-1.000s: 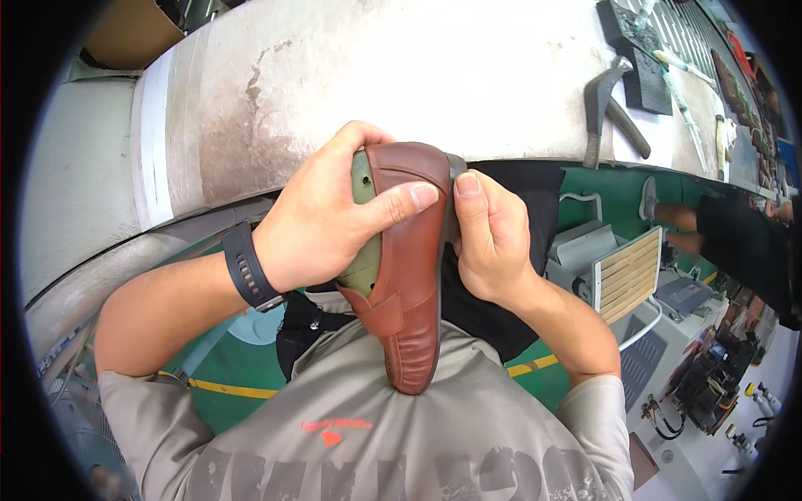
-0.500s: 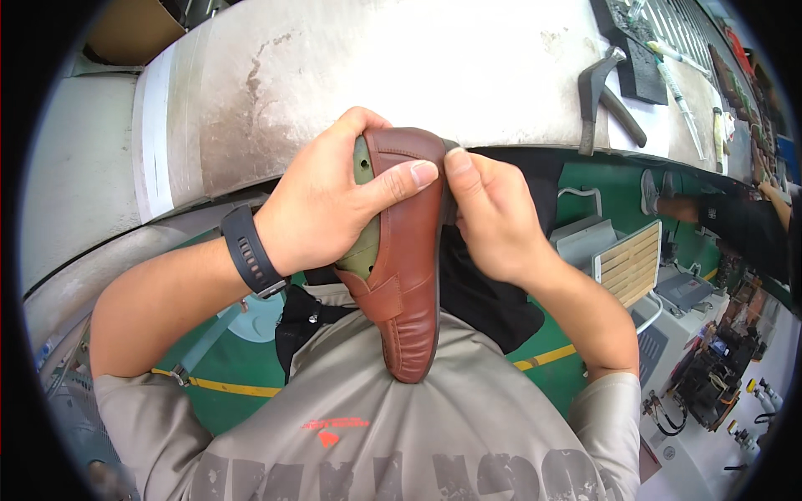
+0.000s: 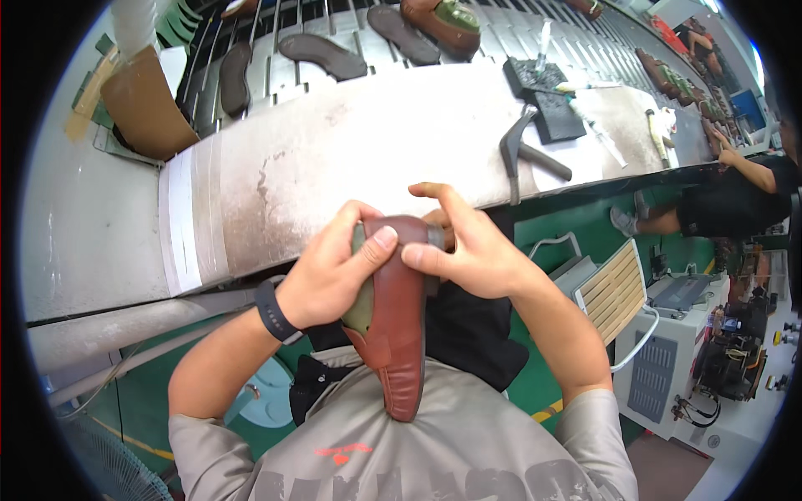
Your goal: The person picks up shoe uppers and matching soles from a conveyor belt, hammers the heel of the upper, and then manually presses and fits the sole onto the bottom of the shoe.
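A brown leather loafer (image 3: 397, 334) on a green last (image 3: 359, 311) points toe down against my shirt, its heel up by the bench edge. My left hand (image 3: 322, 280) grips it around the heel end, with the thumb lying on the leather. My right hand (image 3: 478, 255) is at the heel on the sole side. Its thumb presses near the seam of upper and sole, and the index finger sticks out. The other right fingers are partly hidden behind the heel.
On the pale bench (image 3: 351, 134) lie a hammer (image 3: 511, 150), black blocks (image 3: 558, 115) and syringes (image 3: 597, 134). Behind, a roller conveyor carries loose soles (image 3: 322, 57) and a lasted shoe (image 3: 443, 29). A slatted seat (image 3: 611, 284) stands right; a person (image 3: 727, 200) works beyond.
The view has tipped up, bringing the conveyor and soles into sight. My right index finger has lifted away from the curled grip; my left hand still holds the loafer.
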`<act>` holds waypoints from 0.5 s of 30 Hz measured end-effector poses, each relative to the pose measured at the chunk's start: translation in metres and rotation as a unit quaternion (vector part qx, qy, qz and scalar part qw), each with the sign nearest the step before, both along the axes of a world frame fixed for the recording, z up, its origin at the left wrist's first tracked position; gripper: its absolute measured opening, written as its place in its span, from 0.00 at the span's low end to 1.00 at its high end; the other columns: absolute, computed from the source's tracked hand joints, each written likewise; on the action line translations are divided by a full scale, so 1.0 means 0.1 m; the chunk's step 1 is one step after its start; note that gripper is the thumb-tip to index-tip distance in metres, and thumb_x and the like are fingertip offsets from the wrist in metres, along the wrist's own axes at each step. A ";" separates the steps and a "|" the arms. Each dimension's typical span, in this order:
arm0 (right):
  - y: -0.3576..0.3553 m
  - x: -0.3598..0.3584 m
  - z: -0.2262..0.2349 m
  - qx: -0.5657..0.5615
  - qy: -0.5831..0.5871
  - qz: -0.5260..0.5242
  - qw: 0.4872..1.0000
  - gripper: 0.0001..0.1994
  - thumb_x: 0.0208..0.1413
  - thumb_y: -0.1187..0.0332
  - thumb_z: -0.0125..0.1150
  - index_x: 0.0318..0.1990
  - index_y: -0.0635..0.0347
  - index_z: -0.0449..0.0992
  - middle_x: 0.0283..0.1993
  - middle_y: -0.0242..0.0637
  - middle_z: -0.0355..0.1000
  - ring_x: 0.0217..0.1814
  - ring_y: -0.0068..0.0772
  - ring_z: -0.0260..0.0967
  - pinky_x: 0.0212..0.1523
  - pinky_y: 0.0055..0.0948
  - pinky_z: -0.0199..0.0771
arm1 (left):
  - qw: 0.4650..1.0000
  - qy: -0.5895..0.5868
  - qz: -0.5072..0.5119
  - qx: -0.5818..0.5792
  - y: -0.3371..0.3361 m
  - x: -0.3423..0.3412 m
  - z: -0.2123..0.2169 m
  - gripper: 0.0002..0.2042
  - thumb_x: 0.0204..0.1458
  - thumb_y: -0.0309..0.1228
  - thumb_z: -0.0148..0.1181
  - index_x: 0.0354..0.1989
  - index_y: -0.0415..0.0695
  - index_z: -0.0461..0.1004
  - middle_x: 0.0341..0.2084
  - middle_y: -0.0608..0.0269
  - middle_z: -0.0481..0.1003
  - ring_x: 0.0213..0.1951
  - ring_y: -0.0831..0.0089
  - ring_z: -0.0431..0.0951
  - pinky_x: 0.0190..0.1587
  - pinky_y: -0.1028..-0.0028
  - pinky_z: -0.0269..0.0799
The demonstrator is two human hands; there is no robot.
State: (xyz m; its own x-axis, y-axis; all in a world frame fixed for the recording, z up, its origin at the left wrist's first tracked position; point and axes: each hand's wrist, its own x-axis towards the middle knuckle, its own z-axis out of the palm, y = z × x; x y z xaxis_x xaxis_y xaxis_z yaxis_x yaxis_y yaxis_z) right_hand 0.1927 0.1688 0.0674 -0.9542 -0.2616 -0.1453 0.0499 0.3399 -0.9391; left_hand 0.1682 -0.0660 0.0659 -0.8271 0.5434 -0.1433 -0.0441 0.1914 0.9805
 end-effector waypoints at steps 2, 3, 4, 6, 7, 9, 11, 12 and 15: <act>0.06 0.04 0.05 -0.110 -0.006 0.032 0.993 0.37 0.56 0.52 0.75 0.65 0.71 0.70 0.48 0.46 0.79 0.43 0.31 0.78 0.45 0.33 0.79 | 0.998 0.055 -0.033 -0.025 0.11 0.02 0.14 0.20 0.70 0.46 0.56 0.54 0.39 0.69 0.37 0.53 0.79 0.42 0.68 0.80 0.49 0.65 0.76; 0.06 0.01 0.09 -0.103 0.042 0.047 0.993 0.34 0.56 0.54 0.76 0.62 0.71 0.72 0.47 0.44 0.79 0.44 0.29 0.77 0.46 0.31 0.78 | 0.997 0.063 -0.033 -0.023 0.14 0.02 0.21 0.20 0.70 0.46 0.56 0.54 0.39 0.69 0.37 0.53 0.79 0.42 0.68 0.80 0.49 0.65 0.76; 0.10 0.02 0.18 -0.100 0.049 0.048 0.993 0.34 0.56 0.54 0.76 0.62 0.71 0.72 0.47 0.44 0.79 0.44 0.29 0.77 0.46 0.31 0.78 | 0.996 0.074 -0.047 -0.019 0.17 0.00 0.27 0.20 0.70 0.46 0.56 0.53 0.39 0.69 0.36 0.53 0.80 0.41 0.67 0.80 0.48 0.66 0.76; 0.24 0.12 0.47 -0.046 -0.018 0.007 0.999 0.29 0.55 0.55 0.76 0.56 0.70 0.78 0.44 0.41 0.80 0.45 0.27 0.76 0.49 0.30 0.77 | 0.996 0.054 -0.064 -0.009 0.16 -0.07 0.32 0.19 0.70 0.44 0.57 0.53 0.39 0.70 0.35 0.52 0.80 0.39 0.68 0.83 0.42 0.68 0.77; 0.31 0.16 0.57 -0.050 0.009 -0.048 0.998 0.27 0.54 0.55 0.76 0.52 0.70 0.80 0.41 0.38 0.80 0.45 0.26 0.75 0.51 0.30 0.76 | 0.996 0.058 -0.065 -0.006 0.13 -0.15 0.33 0.19 0.70 0.44 0.57 0.53 0.39 0.70 0.35 0.52 0.80 0.39 0.68 0.83 0.42 0.68 0.77; 0.63 0.16 0.60 -0.065 0.066 -0.145 0.985 0.27 0.52 0.55 0.76 0.51 0.70 0.80 0.41 0.36 0.80 0.44 0.24 0.74 0.49 0.27 0.75 | 0.997 0.016 0.054 0.049 0.07 -0.33 0.33 0.19 0.71 0.44 0.55 0.56 0.39 0.71 0.40 0.57 0.79 0.36 0.72 0.82 0.38 0.72 0.78; 0.90 0.10 0.70 -0.189 0.102 -0.245 0.945 0.23 0.60 0.57 0.69 0.52 0.70 0.78 0.44 0.35 0.78 0.44 0.23 0.74 0.50 0.26 0.74 | 0.956 0.264 0.065 -0.108 -0.11 -0.53 0.21 0.18 0.71 0.43 0.56 0.55 0.38 0.72 0.39 0.56 0.80 0.36 0.71 0.83 0.36 0.73 0.79; 1.01 0.04 0.74 -0.274 0.122 -0.279 0.912 0.23 0.64 0.58 0.62 0.57 0.69 0.75 0.49 0.40 0.78 0.48 0.30 0.77 0.52 0.32 0.77 | 0.831 0.487 0.074 -0.258 -0.13 -0.63 0.14 0.18 0.71 0.42 0.56 0.54 0.38 0.74 0.38 0.55 0.80 0.35 0.69 0.84 0.34 0.73 0.80; 1.34 -0.09 0.90 -0.461 0.155 -0.206 0.849 0.27 0.70 0.56 0.50 0.67 0.68 0.68 0.60 0.50 0.77 0.61 0.47 0.78 0.57 0.50 0.84 | 0.992 -0.043 -0.011 0.121 -0.04 -0.63 -0.08 0.15 0.66 0.37 0.63 0.51 0.37 0.76 0.36 0.56 0.81 0.35 0.71 0.84 0.36 0.74 0.80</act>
